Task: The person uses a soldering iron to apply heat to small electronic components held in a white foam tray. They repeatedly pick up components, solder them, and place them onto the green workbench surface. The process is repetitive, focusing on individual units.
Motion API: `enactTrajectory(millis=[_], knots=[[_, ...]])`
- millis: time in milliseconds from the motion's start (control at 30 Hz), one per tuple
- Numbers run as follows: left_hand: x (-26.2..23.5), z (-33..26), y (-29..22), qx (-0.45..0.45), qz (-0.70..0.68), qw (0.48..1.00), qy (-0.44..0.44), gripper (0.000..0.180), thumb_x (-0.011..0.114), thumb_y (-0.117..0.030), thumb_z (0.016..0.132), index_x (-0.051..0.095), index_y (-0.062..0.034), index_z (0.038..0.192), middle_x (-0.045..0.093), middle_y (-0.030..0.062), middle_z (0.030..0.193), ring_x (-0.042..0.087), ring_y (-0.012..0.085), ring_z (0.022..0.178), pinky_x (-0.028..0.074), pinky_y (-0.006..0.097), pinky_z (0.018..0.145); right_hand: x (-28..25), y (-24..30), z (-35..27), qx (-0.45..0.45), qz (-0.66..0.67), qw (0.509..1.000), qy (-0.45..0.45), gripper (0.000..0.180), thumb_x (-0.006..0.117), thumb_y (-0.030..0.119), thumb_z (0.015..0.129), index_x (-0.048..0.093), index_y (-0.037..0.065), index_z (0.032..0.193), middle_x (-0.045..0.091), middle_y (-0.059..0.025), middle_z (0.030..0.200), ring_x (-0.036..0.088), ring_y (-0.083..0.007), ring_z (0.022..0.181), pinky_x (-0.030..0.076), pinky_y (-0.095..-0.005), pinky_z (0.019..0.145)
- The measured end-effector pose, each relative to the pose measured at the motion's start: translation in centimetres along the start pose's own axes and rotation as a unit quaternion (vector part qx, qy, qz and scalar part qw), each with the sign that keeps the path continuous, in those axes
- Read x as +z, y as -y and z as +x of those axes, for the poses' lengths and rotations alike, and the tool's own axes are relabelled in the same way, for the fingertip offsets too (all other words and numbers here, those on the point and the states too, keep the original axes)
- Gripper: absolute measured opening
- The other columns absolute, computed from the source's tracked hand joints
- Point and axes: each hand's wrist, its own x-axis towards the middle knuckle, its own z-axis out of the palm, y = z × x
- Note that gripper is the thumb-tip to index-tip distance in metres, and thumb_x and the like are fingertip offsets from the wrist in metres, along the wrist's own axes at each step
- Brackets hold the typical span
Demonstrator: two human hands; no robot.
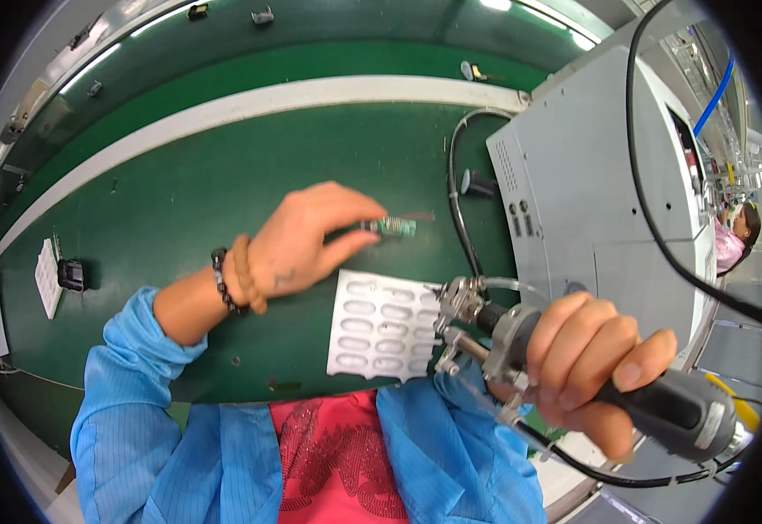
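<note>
Hands [302, 231] full (board [398, 227] left, tool [682, 415] right)

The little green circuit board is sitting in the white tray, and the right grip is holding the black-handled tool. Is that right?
Not quite. The green circuit board isn't in the white tray: the head view shows the left grip holding it between thumb and fingers. The right grip is indeed holding the black-handled tool.

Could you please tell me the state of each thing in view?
Left hand, pinching the circuit board
Circuit board, held at its left end
Right hand, closed around the tool
Tool, held slanting; on or off, cannot tell
White tray, hollows facing up
Left sleeve, pushed up
Black hose, curved
</note>
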Motion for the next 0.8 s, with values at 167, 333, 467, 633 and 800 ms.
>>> enactTrajectory(millis=[167,333,467,633,800], knots=[[3.5,-4.4,-2.3,0.01,-0.008,1.0,0.009,0.028,0.078,-0.008,0.076,0.07,-0.0037,0.103,0.07,0.0108,0.099,0.065,0.0292,0.095,0.051,0.04,0.084,0.4,0.3,-0.2,0.002,-0.022,1.0,0.004,0.047,0.075,0.042,0.087,0.048,0.008,0.104,0.056,0.0017,0.063,0.054,-0.0082,0.05,0.047,-0.0206,0.044],[5.5,-5.7,-1.8,-0.005,0.025,1.0,-0.013,0.03,0.08,-0.009,0.075,0.07,-0.0046,0.103,0.07,0.0094,0.1,0.064,0.0291,0.099,0.05,0.04,0.085,1.0,-0.6,0.0,0.019,-0.011,1.0,0.01,0.046,0.075,0.042,0.087,0.048,0.008,0.104,0.055,0.0018,0.063,0.054,-0.0082,0.048,0.046,-0.0207,0.044],[6.1,-6.0,-1.2,-0.028,0.001,0.999,-0.046,0.031,0.082,-0.01,0.073,0.071,-0.0034,0.101,0.071,0.0101,0.101,0.065,0.0292,0.099,0.051,0.04,0.085,1.8,-1.6,0.2,0.04,-0.018,0.999,0.016,0.046,0.075,0.04,0.087,0.047,0.008,0.102,0.055,0.001,0.064,0.053,-0.009,0.047,0.045,-0.0215,0.043],[6.3,-6.3,-0.6,-0.025,-0.035,0.997,-0.059,0.032,0.084,-0.01,0.07,0.072,-0.002,0.098,0.072,0.0106,0.1,0.066,0.0289,0.098,0.052,0.04,0.085,2.3,-3.4,0.2,0.06,-0.016,0.997,0.041,0.048,0.075,0.043,0.087,0.045,0.007,0.102,0.055,0.0001,0.066,0.053,-0.0097,0.048,0.044,-0.0222,0.042],[6.2,-6.5,-0.2,-0.027,-0.04,0.997,-0.06,0.033,0.084,-0.01,0.069,0.071,-0.0019,0.099,0.072,0.01,0.099,0.065,0.0286,0.098,0.052,0.04,0.085,2.6,-4.2,0.0,0.085,-0.013,0.994,0.065,0.047,0.073,0.043,0.088,0.045,0.008,0.102,0.055,0.0012,0.066,0.054,-0.0094,0.049,0.045,-0.0222,0.042]])
